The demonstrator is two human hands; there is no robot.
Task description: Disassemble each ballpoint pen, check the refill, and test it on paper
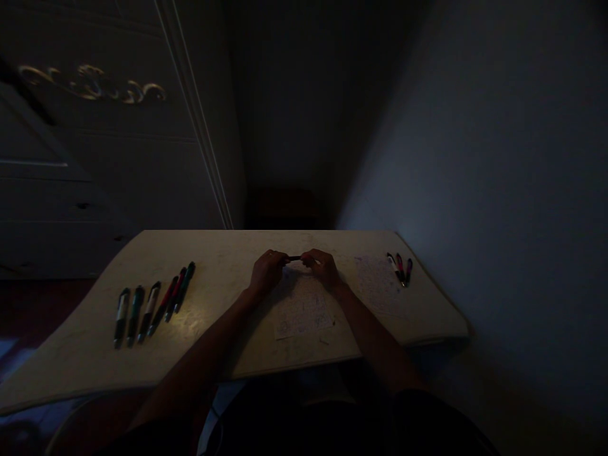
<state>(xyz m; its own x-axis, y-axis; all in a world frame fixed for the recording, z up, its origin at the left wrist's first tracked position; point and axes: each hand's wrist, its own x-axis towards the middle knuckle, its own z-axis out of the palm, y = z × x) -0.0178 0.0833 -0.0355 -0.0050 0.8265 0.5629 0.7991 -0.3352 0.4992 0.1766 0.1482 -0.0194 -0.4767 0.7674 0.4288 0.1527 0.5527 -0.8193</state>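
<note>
Between my two hands is a dark pen (295, 258), held level above the far part of the table. My left hand (268, 271) is closed on its left end, and my right hand (323, 266) pinches its right end. Only a short dark stretch of the pen shows between the fingers. Beneath my hands lies a sheet of paper (304, 313) covered in handwriting and small drawings. A second marked sheet (377, 282) rests to the right of my right hand.
On the left of the pale table (213, 354), several pens (148, 311) lie in a slanting row. A few pen parts or short pens (399, 271) sit near the right edge. A wall (498, 190) rises on the right; a cabinet (118, 171) with ornate trim stands behind left.
</note>
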